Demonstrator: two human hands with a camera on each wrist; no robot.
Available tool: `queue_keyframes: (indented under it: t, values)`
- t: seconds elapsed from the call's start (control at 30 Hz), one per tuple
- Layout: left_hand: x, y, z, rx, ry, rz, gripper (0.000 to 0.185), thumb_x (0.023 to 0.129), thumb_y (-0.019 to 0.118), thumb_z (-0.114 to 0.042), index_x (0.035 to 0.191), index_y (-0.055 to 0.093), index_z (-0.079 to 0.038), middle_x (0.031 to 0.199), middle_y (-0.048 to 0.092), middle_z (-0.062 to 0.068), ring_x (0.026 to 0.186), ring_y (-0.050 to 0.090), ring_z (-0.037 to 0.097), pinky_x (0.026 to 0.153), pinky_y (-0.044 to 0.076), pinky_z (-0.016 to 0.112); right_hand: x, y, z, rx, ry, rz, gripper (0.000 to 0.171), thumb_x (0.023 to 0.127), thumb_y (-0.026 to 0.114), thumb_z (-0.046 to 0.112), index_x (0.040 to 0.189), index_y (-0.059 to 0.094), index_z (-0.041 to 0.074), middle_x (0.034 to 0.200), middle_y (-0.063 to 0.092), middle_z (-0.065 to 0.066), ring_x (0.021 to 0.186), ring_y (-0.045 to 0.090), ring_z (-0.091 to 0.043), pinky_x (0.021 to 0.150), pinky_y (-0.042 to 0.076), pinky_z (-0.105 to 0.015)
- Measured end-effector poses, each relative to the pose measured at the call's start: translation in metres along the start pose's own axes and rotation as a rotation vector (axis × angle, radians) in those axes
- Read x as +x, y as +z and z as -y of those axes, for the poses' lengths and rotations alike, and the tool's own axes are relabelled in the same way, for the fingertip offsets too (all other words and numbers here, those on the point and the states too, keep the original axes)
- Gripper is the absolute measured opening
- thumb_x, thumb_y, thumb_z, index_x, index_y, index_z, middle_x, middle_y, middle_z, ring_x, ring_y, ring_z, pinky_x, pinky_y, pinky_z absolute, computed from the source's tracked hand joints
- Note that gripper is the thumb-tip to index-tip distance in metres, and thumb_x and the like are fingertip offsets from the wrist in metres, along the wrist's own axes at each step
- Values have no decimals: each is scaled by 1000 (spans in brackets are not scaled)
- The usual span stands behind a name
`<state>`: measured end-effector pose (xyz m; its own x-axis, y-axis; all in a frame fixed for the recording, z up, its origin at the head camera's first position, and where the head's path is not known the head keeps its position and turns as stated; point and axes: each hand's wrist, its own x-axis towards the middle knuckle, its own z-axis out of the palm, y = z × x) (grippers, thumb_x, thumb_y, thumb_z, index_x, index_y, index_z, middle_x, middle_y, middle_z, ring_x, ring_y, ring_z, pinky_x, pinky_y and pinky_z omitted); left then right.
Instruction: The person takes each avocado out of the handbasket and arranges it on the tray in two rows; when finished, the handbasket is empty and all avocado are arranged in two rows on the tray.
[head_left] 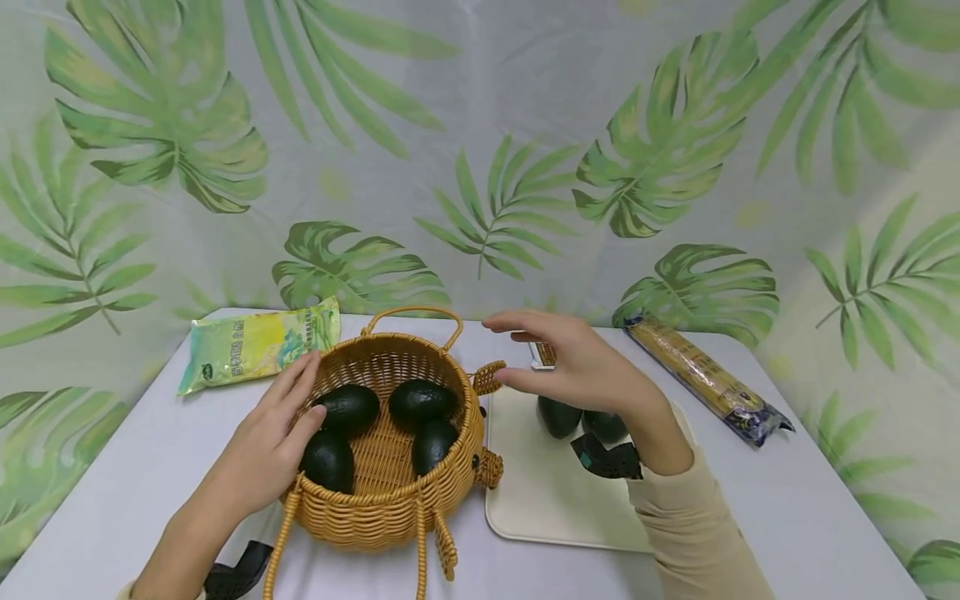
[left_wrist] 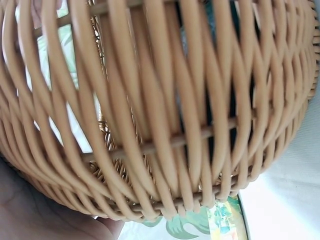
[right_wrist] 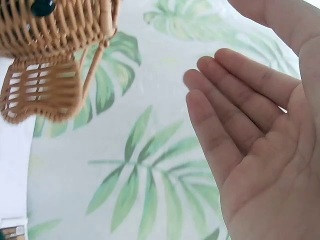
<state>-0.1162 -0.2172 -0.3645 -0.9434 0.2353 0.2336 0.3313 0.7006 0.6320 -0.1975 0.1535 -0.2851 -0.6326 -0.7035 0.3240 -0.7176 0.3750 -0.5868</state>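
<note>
A woven basket (head_left: 390, 492) shaped like an animal stands mid-table with several dark avocados (head_left: 422, 400) inside. My left hand (head_left: 307, 392) rests on its left rim, fingers lying over the edge and touching an avocado (head_left: 348, 408). In the left wrist view the basket wall (left_wrist: 165, 110) fills the frame, with my palm (left_wrist: 30, 210) at the lower left. My right hand (head_left: 498, 348) hovers open and empty above a cream board (head_left: 547, 500), fingers pointing left toward the basket's head. Two avocados (head_left: 558, 415) lie on the board under it. In the right wrist view, my empty right hand (right_wrist: 215, 60) shows beside the basket (right_wrist: 55, 30).
A yellow-green packet (head_left: 255, 342) lies at the back left of the white table (head_left: 787, 500). A long pasta packet (head_left: 701, 375) lies at the back right. A small box (head_left: 542, 354) sits behind my right hand. A leaf-print curtain hangs behind.
</note>
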Motion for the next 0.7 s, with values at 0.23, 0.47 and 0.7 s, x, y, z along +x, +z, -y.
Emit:
queue_keyframes:
  t: [0.23, 0.47, 0.7]
  values:
    - [0, -2, 0, -5, -4, -2, 64, 112, 43, -27, 167, 12, -12, 172, 14, 14, 156, 17, 45, 112, 27, 73, 25, 10, 18, -85, -28, 111, 56, 95, 77, 27, 145, 58, 10, 141, 64, -4, 126, 63, -19, 106, 51, -34]
    - [1, 1, 1, -8, 17, -20, 64, 112, 44, -24, 166, 15, -10, 172, 16, 15, 155, 18, 45, 112, 27, 73, 46, 24, 27, -177, -23, 261, 52, 99, 72, 32, 144, 59, 12, 140, 63, -2, 122, 63, -18, 100, 52, -34]
    - [0, 1, 1, -12, 17, -22, 64, 111, 44, -25, 166, 16, -8, 172, 16, 15, 155, 18, 45, 112, 28, 73, 57, 38, 28, -181, -69, 348, 51, 99, 71, 32, 144, 59, 10, 140, 63, -2, 119, 64, -16, 99, 53, -35]
